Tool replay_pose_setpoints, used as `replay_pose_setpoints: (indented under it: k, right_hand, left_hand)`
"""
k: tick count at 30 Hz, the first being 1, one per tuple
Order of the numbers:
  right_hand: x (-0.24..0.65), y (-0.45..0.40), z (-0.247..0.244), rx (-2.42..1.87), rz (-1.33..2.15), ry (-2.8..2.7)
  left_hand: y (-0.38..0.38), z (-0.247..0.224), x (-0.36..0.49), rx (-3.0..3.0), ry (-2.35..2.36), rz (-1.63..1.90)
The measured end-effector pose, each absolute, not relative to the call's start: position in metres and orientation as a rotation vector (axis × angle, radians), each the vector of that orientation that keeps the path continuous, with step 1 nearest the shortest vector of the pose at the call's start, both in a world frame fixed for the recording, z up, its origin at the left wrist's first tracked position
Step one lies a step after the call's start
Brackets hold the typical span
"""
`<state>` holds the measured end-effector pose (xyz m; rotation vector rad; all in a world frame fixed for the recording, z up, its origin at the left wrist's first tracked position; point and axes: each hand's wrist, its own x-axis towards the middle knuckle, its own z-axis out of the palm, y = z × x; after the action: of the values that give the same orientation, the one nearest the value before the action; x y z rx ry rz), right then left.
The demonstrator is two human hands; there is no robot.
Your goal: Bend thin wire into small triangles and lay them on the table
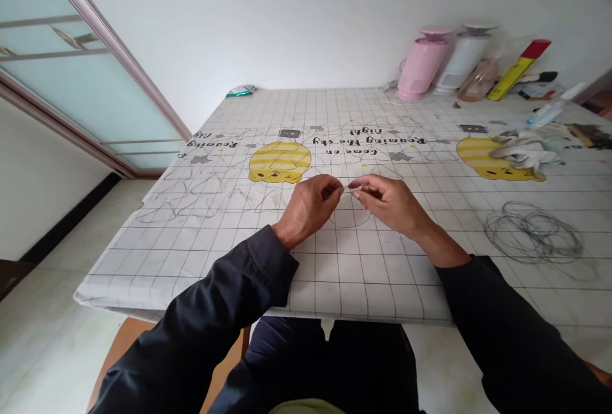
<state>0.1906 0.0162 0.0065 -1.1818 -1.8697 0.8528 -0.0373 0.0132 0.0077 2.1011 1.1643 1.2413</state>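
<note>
Over the middle of the checked tablecloth (335, 273), my left hand (313, 203) pinches a thin string at its fingertips. Close beside it, my right hand (387, 200) has thumb and forefinger nearly together at the same string, with a tiny gap between the two hands. A thin loop of string (351, 226) hangs or lies just below the fingers. More loose thin string (201, 194) spreads in tangles over the cloth at the left. On the right lies a loose coil of dark string (533, 232).
At the back right stand a pink cylinder (423, 66), a white cylinder (461, 63), a yellow and red box (519, 69) and a clear bottle (554, 108). A crumpled cloth (530, 149) lies in front of them. A green packet (241, 90) is at the back left.
</note>
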Motion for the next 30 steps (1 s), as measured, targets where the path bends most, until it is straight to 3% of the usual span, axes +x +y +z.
replay_pose_setpoints:
  k: [6, 17, 30]
  right_hand:
    - [0.194, 0.016, 0.003, -1.151, 0.869, -1.706]
    - [0.189, 0.012, 0.004, -0.999, 0.142, -1.902]
    - [0.182, 0.007, 0.007, -0.855, 0.055, -2.017]
  left_hand:
    - [0.013, 0.014, -0.04, 1.875, 1.246, 1.336]
    - [0.017, 0.027, -0.048, 1.227, 0.952, 1.157]
    - [0.032, 0.023, -0.062, 1.214, 0.798, 0.821]
